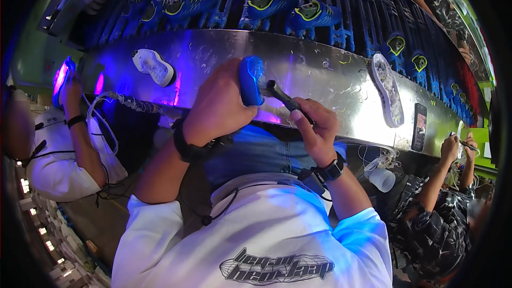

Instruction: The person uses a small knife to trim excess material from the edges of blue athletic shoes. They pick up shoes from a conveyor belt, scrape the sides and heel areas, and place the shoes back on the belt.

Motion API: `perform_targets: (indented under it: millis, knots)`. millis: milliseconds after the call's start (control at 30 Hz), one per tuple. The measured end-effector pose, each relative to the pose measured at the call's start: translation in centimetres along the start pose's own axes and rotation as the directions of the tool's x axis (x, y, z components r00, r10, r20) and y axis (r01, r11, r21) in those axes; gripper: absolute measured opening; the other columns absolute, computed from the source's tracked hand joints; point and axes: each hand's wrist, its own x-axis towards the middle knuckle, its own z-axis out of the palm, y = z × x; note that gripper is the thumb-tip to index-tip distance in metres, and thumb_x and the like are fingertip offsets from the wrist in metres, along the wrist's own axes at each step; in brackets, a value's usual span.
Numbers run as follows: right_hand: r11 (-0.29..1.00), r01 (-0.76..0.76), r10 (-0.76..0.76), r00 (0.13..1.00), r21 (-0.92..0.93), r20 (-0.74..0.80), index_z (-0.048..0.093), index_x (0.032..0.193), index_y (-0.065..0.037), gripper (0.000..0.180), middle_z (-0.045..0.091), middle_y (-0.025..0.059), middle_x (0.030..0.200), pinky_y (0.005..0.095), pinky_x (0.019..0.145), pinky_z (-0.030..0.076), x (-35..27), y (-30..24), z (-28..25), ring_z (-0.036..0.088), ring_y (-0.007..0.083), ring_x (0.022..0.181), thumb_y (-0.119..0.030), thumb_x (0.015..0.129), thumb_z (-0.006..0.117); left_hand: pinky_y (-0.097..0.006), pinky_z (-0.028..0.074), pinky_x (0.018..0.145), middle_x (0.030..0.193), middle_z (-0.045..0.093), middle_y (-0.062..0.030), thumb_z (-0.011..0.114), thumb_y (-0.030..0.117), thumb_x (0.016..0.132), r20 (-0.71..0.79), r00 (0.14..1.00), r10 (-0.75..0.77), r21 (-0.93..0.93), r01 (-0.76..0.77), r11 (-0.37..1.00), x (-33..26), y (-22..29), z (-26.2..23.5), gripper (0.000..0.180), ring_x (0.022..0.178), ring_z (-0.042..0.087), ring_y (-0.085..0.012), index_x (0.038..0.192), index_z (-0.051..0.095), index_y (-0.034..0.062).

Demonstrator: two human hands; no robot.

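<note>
Left hand (221, 98): fingers wrapped round a blue shoe (247, 81), held up over the metal bench (213, 48), middle of scene.
Right hand (318, 128): thumb and fingers pinching a black-handled tool (288, 101), apparently a brush, its head just beside the shoe; I cannot confirm contact.
Handling, my judgement: shoe light, upper somewhat pliable, shiny face possibly slick; I would hold it from the left, clear of the tool. Tool light, stiff; grip mid-handle.
Containers: one translucent white cup (382, 180), near right, below the bench edge; contents I cannot make out.
Far rack (230, 0): several blue shoes (316, 14), dark green forms filling their openings, perhaps lasts.
Bench, left: white sole (153, 67). Right: second white sole (388, 90).
</note>
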Motion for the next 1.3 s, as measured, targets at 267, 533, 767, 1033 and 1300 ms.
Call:
perform_targets:
  millis: [267,533,767,1033,1300]
  knots:
    - [0.996,-0.080,0.081,0.997,-0.042,0.010,0.074,0.107,0.004,0.021,0.069,0.0145,0.080,0.0314,0.063,0.048,-1.4,1.3,0.5,0.063,0.0205,0.068,-0.011,0.092,0.071,-0.049,0.054,0.088,0.110,0.067,-0.0221,0.081,0.010,0.068,0.064,0.994,-0.091,-0.041,0.093,0.995,0.7,-0.5,-1.1,0.058,0.103,0.065,-0.0461,0.121,0.059,0.0029]
    - [0.938,-0.347,0.347,0.938,0.004,0.012,0.073,0.110,0.004,0.026,0.072,0.0107,0.082,0.0291,0.068,0.051,-3.0,1.1,-0.4,0.064,0.0123,0.073,-0.017,0.094,0.073,-0.042,0.045,0.109,0.139,0.054,-0.0249,0.091,0.011,0.065,0.053,0.998,0.030,-0.001,-0.030,1.000,0.5,-5.0,-0.3,0.097,0.128,0.056,-0.0407,0.147,0.041,-0.0020]
    - [0.825,-0.539,0.527,0.842,0.170,0.114,0.074,0.115,0.003,0.025,0.066,-0.0006,0.076,0.0227,0.060,0.040,-1.0,-3.9,-2.4,0.053,0.0042,0.067,-0.015,0.100,0.067,-0.040,0.029,0.122,0.163,0.033,-0.0226,0.089,0.016,0.078,0.093,0.996,-0.010,-0.460,0.052,0.886,-1.6,-6.3,-0.2,0.110,0.151,0.032,-0.0290,0.161,0.019,-0.0034]
    - [0.867,-0.460,0.451,0.888,0.191,0.089,0.071,0.116,0.005,0.026,0.066,0.0027,0.078,0.0203,0.053,0.030,0.4,-8.0,-4.5,0.045,0.0027,0.060,-0.014,0.103,0.060,-0.039,0.028,0.122,0.167,0.029,-0.0214,0.088,0.012,0.078,0.153,0.975,0.163,-0.445,-0.079,0.892,-4.7,0.4,-0.4,0.114,0.154,0.030,-0.0289,0.164,0.015,0.0018]
    - [0.944,-0.326,0.327,0.945,0.055,-0.005,0.071,0.116,0.007,0.028,0.067,0.0037,0.080,0.0216,0.057,0.037,0.0,-9.0,-5.1,0.051,0.0056,0.064,-0.015,0.100,0.065,-0.039,0.027,0.122,0.167,0.030,-0.0204,0.090,0.010,0.075,0.193,0.966,0.171,-0.589,-0.026,0.808,-4.5,0.8,0.0,0.116,0.154,0.031,-0.0273,0.164,0.016,0.0024]
